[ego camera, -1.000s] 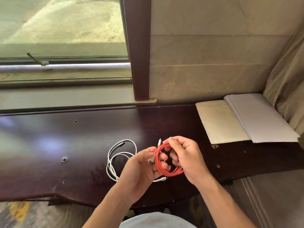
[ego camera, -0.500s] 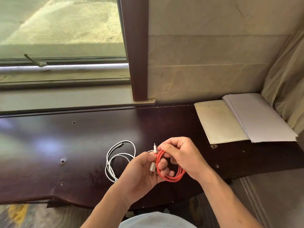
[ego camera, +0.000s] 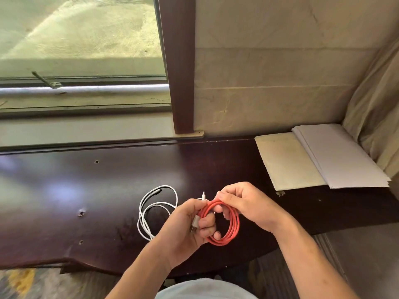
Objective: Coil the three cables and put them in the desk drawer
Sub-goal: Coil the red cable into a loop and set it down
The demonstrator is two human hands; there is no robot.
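An orange-red cable point(ego camera: 232, 228) is wound into a small coil held above the dark desk point(ego camera: 90, 190). My left hand point(ego camera: 185, 229) grips the coil's left side, with a white plug under the thumb. My right hand point(ego camera: 248, 203) pinches the top of the coil. A white cable point(ego camera: 151, 210) lies in loose loops on the desk, just left of my left hand. A small white connector tip point(ego camera: 203, 194) sticks up behind my left hand. No drawer is in view.
A beige pad point(ego camera: 287, 162) and a stack of white paper point(ego camera: 341, 156) lie at the desk's back right, beside a curtain point(ego camera: 375, 108). A window with a dark frame post point(ego camera: 179, 65) runs along the back. The desk's front edge curves near my body.
The orange coil has been turned and drawn tighter between my hands. My right hand shifted from the coil's side to pinching its top. The white cable has not moved.
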